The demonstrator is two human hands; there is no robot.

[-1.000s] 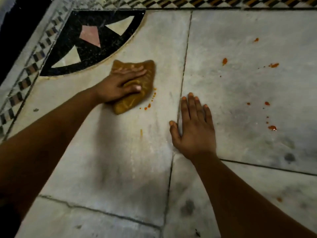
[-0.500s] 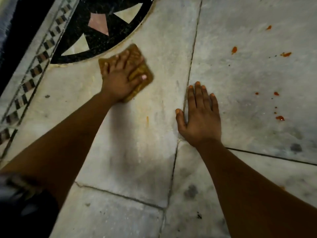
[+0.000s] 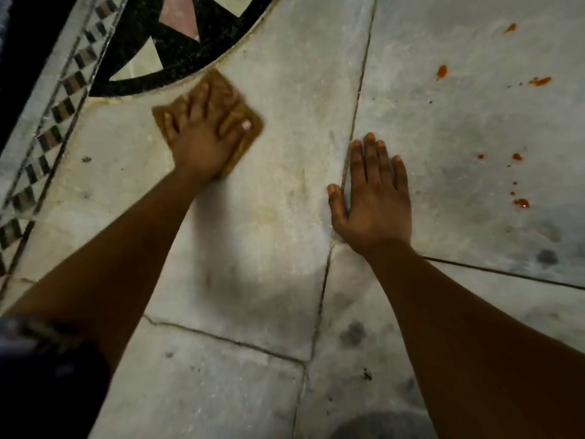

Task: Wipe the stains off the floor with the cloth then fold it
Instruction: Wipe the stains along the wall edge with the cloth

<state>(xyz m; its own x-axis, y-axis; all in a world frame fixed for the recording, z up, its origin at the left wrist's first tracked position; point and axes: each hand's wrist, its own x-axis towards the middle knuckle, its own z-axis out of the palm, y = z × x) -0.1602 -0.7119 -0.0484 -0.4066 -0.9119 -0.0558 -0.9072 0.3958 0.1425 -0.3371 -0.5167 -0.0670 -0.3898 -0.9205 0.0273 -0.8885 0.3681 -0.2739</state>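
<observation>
While left hand (image 3: 202, 144) presses cloth (image 3: 250, 128), right hand (image 3: 373, 201) flat on floor (image 3: 269, 217).

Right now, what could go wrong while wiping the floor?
The red-orange stains lie on the tile right of the flat right hand, far from the brown cloth under the left hand, so they might get missed. The bracing right hand could also slide into them and smear them.

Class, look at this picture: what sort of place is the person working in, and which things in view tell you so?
Probably an indoor room with a decorative stone floor: pale marble-like slabs with dark joints, a black inlaid medallion and a chequered border strip.
</observation>
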